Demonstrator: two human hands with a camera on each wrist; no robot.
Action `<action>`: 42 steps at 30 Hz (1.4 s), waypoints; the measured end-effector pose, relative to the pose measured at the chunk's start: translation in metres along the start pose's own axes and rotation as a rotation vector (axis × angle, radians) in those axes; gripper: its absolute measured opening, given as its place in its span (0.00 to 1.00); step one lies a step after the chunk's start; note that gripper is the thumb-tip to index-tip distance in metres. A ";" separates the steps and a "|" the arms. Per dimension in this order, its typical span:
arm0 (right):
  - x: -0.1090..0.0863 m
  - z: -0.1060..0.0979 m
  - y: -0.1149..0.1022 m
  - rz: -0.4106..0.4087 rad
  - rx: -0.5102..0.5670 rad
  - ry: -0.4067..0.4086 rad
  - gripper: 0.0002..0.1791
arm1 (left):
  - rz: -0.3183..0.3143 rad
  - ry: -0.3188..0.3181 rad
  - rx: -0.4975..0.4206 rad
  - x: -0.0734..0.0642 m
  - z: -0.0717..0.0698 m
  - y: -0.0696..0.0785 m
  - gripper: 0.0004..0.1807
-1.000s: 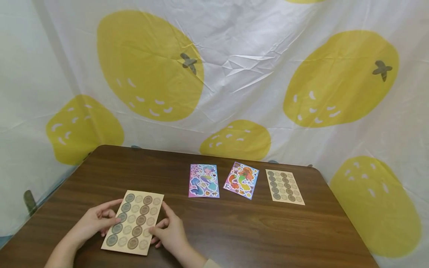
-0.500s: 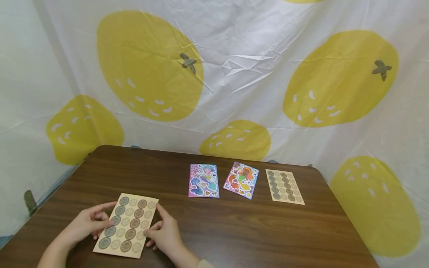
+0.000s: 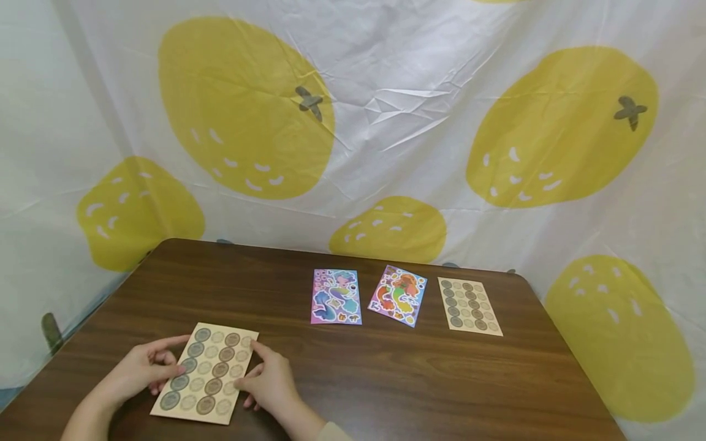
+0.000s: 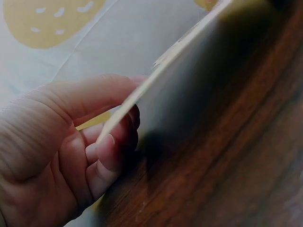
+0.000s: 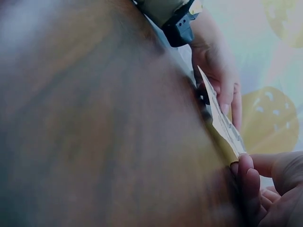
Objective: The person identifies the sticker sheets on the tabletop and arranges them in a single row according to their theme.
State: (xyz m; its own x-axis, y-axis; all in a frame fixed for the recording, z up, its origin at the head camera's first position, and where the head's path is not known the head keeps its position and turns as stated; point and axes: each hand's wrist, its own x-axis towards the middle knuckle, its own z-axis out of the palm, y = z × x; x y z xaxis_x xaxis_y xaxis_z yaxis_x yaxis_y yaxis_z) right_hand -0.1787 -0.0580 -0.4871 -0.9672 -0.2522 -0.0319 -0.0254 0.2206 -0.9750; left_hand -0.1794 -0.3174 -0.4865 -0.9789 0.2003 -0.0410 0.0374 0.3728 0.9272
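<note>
Left hand (image 3: pixel 148 369) and right hand (image 3: pixel 270 381) gripping sheet (image 3: pixel 209 376), round prints (image 3: pixel 220 369) in columns

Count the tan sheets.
2: the near tan sheet, at left over the table, and the far tan sheet, right of the mermaid sheets. Any stacked underneath would be hidden.

Our hands (image 3: pixel 273 383) are bare. At the bottom centre of the head view we show a pale cream sleeve (image 3: pixel 333 432) on the right arm; our left forearm (image 3: pixel 91 413) is uncovered at lower left. At the top of the right wrist view, we wear a black, round-cornered block (image 5: pixel 179 34) with small dots on its face, beside an olive-tan piece (image 5: pixel 163 9), sleeve or strap, we cannot tell.
</note>
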 end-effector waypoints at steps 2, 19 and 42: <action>0.001 0.000 -0.001 0.004 -0.011 -0.006 0.40 | -0.006 -0.001 0.002 0.000 0.000 -0.001 0.39; 0.009 0.002 -0.005 0.077 -0.101 -0.027 0.38 | 0.012 -0.027 0.036 0.001 0.000 -0.002 0.36; 0.007 0.002 -0.008 0.021 -0.449 0.021 0.43 | -0.021 -0.122 0.185 0.011 -0.007 0.003 0.38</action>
State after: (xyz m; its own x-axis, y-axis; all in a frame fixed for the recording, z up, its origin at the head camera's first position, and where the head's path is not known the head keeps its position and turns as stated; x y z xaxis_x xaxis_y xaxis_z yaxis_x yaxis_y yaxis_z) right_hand -0.1843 -0.0636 -0.4800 -0.9734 -0.2255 -0.0418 -0.1087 0.6139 -0.7819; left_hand -0.1914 -0.3205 -0.4810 -0.9488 0.2942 -0.1149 0.0642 0.5360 0.8418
